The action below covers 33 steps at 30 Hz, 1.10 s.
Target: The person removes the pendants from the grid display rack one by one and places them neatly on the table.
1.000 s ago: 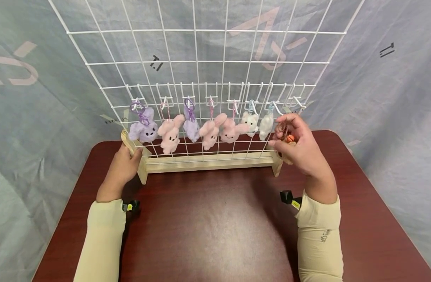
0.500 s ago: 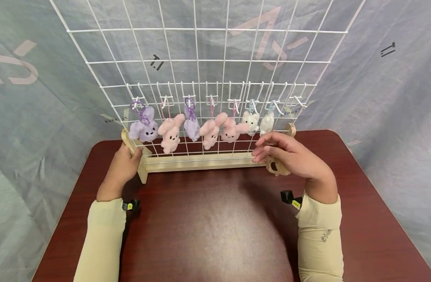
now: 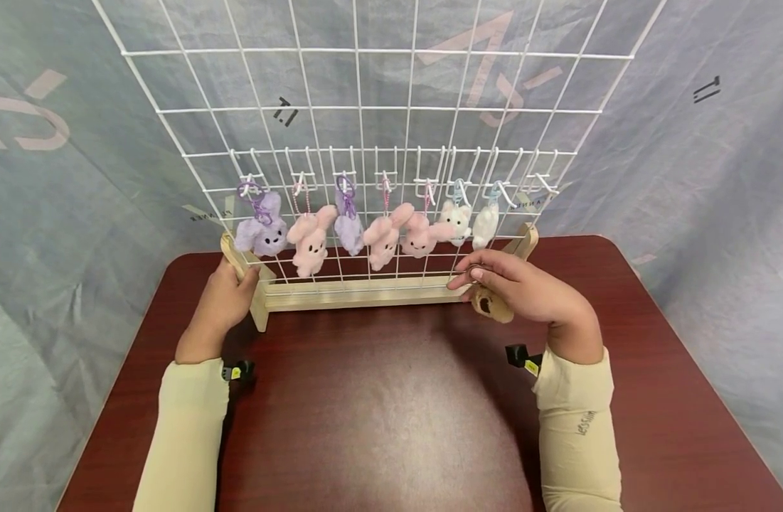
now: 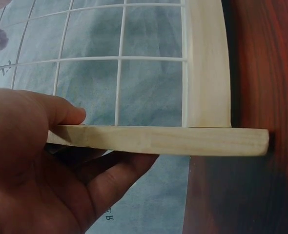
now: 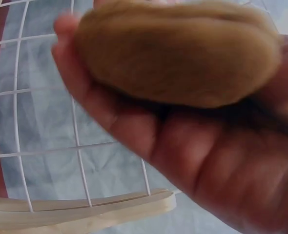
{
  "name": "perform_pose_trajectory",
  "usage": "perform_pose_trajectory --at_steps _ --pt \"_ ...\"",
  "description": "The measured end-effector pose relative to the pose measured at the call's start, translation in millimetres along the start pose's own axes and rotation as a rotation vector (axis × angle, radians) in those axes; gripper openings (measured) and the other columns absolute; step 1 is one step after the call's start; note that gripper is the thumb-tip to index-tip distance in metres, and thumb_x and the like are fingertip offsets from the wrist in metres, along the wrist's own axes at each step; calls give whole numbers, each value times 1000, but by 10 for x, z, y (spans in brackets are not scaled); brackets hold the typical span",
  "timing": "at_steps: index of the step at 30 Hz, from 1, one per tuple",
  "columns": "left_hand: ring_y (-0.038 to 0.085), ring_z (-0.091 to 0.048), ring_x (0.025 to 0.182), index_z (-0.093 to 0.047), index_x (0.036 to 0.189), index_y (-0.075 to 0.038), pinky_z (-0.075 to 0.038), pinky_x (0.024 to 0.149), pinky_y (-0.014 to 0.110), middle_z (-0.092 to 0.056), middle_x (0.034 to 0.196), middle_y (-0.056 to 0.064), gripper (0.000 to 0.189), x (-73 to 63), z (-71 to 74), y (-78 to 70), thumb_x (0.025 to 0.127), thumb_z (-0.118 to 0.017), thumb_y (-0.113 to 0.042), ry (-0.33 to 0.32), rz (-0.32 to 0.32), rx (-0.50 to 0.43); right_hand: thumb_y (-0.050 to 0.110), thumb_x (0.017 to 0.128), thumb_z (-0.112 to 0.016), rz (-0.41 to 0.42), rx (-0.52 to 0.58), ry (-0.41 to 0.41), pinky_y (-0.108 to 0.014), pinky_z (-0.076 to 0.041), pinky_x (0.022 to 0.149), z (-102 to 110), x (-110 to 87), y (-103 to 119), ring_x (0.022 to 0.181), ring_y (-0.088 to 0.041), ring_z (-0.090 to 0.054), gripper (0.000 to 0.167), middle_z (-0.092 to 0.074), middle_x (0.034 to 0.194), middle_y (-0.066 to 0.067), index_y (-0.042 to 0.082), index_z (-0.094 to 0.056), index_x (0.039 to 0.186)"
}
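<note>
My left hand (image 3: 221, 302) grips the wooden end support (image 4: 158, 139) of a white wire grid rack (image 3: 378, 110), thumb on one side and fingers on the other. My right hand (image 3: 525, 284) holds a brown plush keychain (image 3: 492, 306) low before the rack's right end, thumb and finger pinching its ring. In the right wrist view the brown plush (image 5: 183, 53) lies blurred across the fingers. Along the rack's hooks hang purple plush keychains (image 3: 266, 235), pink rabbit-eared ones (image 3: 312, 249), a white bear keychain (image 3: 455, 222) and another white plush (image 3: 486, 226).
A white hook (image 3: 543, 183) sits at the row's right end. The rack's wooden base bar (image 3: 365, 295) runs along the dark red table (image 3: 378, 412). Grey cloth (image 3: 65, 199) surrounds the table on the sides and back.
My right hand has come down and left from beside the right end hook, with the brown plush keychain now dangling below the fingers. The left hand stays on the support.
</note>
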<state>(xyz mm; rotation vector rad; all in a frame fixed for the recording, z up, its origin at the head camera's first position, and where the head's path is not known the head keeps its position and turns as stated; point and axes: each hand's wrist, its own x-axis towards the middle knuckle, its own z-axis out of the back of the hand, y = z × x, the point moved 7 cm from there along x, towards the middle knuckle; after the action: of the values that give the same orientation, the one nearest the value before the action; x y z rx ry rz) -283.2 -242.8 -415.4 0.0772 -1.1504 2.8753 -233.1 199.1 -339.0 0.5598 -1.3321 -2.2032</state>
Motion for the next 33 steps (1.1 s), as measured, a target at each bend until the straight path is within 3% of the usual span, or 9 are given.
perform_pose_trajectory --at_steps 2,6,12,15,19,22,30,33 --pt "48 -64 117 -35 154 6 -51 97 65 -60 130 36 55 -2 1 0 113 -42 -31 1 1 -3 7 114 -40 36 -86 -16 -25 -58 94 14 18 1 107 -9 -72 28 -73 126 -18 -5 -59 129" --pt "48 -66 115 -37 151 7 -53 95 64 -61 128 35 54 -2 1 5 114 -41 -32 2 9 -3 7 113 -42 51 -156 -43 -22 -55 94 31 48 -17 107 -12 -69 27 -72 118 -13 -1 -66 125" --pt "45 -67 111 -39 150 6 -54 91 61 -64 124 33 52 -7 -3 9 114 -41 -32 5 7 -1 9 113 -44 22 -172 -34 -26 -56 74 19 77 -56 87 -17 -66 26 -68 107 -15 4 -68 120" --pt "45 -65 115 -37 153 5 -52 95 63 -62 129 34 54 -7 -2 13 114 -40 -32 11 7 -5 10 113 -44 23 -174 -8 -29 -58 73 -2 103 -67 85 -22 -68 27 -70 107 -16 4 -68 121" --pt "48 -63 120 -34 155 3 -50 99 66 -59 136 36 55 3 -3 16 114 -39 -33 16 6 -14 9 113 -44 54 -210 10 -30 -56 89 -13 128 -56 98 -24 -68 27 -72 111 -11 6 -70 118" --pt "49 -64 120 -37 154 2 -51 99 67 -60 136 35 53 15 -5 5 114 -39 -33 15 3 -17 8 112 -45 65 -236 22 -30 -54 93 -18 141 -54 103 -22 -66 27 -72 111 -9 9 -72 115" --pt "50 -62 125 -36 154 4 -49 102 67 -59 139 37 54 14 27 -37 114 -41 -31 5 7 -10 11 113 -46 -83 -161 127 -29 -55 73 -122 222 -227 83 -18 -64 24 -71 103 -15 7 -69 113" --pt "50 -59 130 -33 157 4 -47 106 68 -56 143 37 56 15 23 -34 114 -40 -32 10 7 -11 11 112 -47 -133 -161 163 -28 -56 80 -178 242 -312 89 -17 -67 23 -73 102 -13 7 -70 111"
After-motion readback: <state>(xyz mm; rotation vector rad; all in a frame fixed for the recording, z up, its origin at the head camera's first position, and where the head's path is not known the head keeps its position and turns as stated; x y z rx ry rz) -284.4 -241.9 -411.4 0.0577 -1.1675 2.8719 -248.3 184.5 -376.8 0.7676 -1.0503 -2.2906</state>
